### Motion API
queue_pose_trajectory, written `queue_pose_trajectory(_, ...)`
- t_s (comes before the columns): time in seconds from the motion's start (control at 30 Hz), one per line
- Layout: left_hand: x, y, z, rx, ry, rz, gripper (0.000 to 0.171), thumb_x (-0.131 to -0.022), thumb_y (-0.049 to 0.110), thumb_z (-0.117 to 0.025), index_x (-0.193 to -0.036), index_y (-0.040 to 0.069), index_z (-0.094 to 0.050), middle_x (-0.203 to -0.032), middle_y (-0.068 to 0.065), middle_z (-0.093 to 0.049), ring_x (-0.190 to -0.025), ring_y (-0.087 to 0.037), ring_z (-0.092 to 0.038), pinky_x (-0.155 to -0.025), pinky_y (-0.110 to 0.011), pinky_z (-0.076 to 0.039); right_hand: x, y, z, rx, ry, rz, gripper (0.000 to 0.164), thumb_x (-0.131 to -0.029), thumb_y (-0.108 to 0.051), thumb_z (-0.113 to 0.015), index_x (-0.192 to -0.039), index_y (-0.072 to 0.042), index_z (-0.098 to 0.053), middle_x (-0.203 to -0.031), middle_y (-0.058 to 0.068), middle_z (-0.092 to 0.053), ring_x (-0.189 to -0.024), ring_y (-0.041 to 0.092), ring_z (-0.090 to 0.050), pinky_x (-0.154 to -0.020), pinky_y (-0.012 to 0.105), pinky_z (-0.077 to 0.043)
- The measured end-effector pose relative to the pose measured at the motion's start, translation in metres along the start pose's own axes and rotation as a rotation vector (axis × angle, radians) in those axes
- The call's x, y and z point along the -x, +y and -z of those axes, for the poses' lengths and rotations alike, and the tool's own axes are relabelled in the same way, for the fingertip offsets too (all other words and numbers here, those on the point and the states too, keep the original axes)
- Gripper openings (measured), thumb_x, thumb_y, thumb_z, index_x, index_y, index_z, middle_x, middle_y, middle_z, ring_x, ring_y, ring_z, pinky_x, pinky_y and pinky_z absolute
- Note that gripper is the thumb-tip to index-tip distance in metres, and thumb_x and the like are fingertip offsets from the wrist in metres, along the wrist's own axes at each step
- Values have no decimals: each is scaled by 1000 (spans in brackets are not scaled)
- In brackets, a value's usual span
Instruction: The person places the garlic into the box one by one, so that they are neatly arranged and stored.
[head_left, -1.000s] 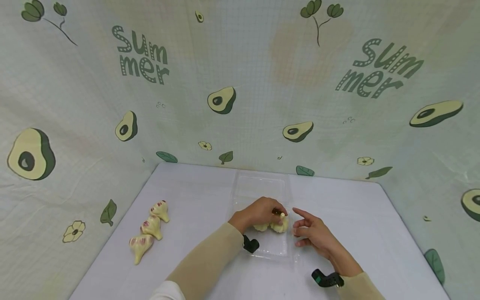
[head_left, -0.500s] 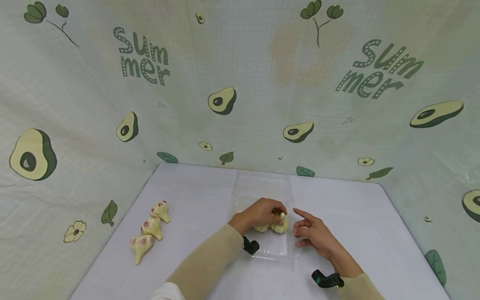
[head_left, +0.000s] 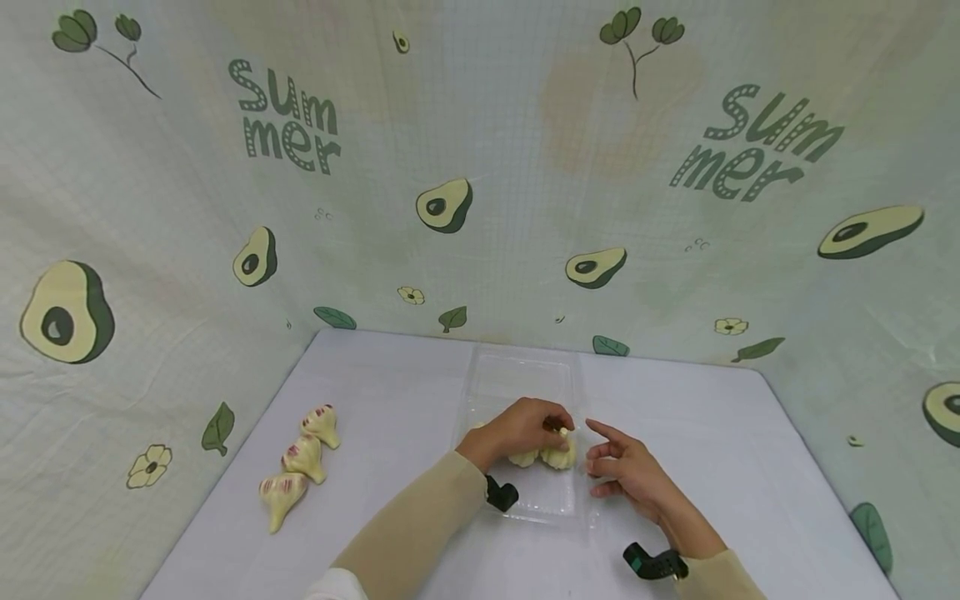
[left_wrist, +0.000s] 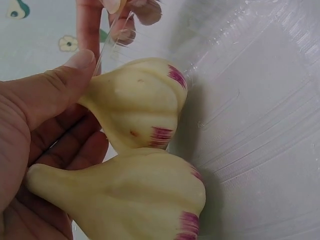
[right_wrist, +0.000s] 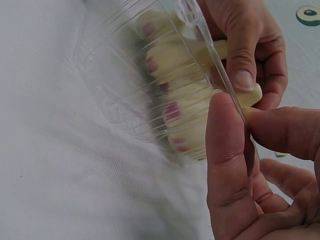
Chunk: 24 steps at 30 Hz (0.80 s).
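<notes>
On the table (head_left: 675, 408), the light clear container (head_left: 546, 493) could skid if the right hand (head_left: 628, 472), pinching its edge, tugs. Inside, the end garlic bulb (left_wrist: 137, 102), its stem pinched by the left hand (head_left: 521, 429), might roll into the neighbouring bulb (left_wrist: 140, 195) if released crookedly.

The left arm (head_left: 416, 529), in a beige sleeve, enters at the bottom edge left of centre and slants up and right. Its hand, the left grip (head_left: 523, 427), lies near the centre of the frame, back upward and pointing right, with the fingers bent downward. In the left wrist view its thumb (left_wrist: 55, 87) stretches toward the upper middle, with fingers curled below it in a hold.

The right arm (head_left: 693, 529), also beige-sleeved, leans up and left from the lower right. The right grip (head_left: 628, 468) sits beside the left one, apart from it, index finger extended toward the upper left; the right wrist view shows two of its digits closed in a pinch.
</notes>
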<state>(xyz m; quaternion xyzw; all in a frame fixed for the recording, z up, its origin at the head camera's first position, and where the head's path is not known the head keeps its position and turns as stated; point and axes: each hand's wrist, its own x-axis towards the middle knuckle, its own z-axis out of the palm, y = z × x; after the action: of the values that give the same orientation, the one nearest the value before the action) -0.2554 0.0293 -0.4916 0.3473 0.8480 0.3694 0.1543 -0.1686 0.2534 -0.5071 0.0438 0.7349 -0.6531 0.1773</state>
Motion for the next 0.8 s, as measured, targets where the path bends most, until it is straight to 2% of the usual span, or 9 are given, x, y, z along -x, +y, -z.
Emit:
queue_pose_trajectory(0.17, 2, -1, 0, 46, 6, -7, 32, -94, 28, -83, -121, 13, -76, -114, 4, -76, -103, -1, -65, -95, -20, -53, 0, 0, -1, -2, 5, -12, 81, -96, 2, -69, -166, -6, -30, -108, 11, -62, -88, 18, -66, -66, 33, -64)
queue_pose_trajectory(0.37, 5, 2, 5, 112, 51, 16, 32, -97, 33, -79, -125, 16, -75, -123, -2, -75, -105, -1, -65, -99, -24, -54, 0, 0, -1, 2, 5, -13, 81, -96, 1, -69, -166, -7, -29, -107, 9, -62, -88, 17, -65, -66, 33, -64)
queue_pose_trajectory(0.47, 9, 5, 12, 157, 76, 27, 32, -99, 36, -77, -125, 18, -75, -121, 2, -75, -105, 1, -65, -98, -23, -54, 0, -1, -2, 0, 0, -9, 81, -96, 2, -69, -166, -6, -29, -106, 8, -61, -87, 17, -65, -66, 33, -64)
queue_pose_trajectory(0.63, 19, 8, 30, 238, 132, 5, 28, -99, 38, -75, -122, 21, -75, -114, 13, -73, -105, -1, -68, -94, -22, -56, 1, -3, -4, -6, 3, -15, 82, -96, 2, -69, -166, -6, -28, -107, 8, -61, -86, 17, -66, -65, 33, -64)
queue_pose_trajectory(0.8, 33, 6, 47, 320, 213, -7, 30, -100, 37, -75, -125, 21, -74, -117, 8, -73, -108, -7, -69, -95, -27, -58, 0, -3, -4, -5, 37, -35, 83, -93, 4, -70, -166, -7, -31, -107, 10, -61, -85, 19, -66, -65, 34, -64)
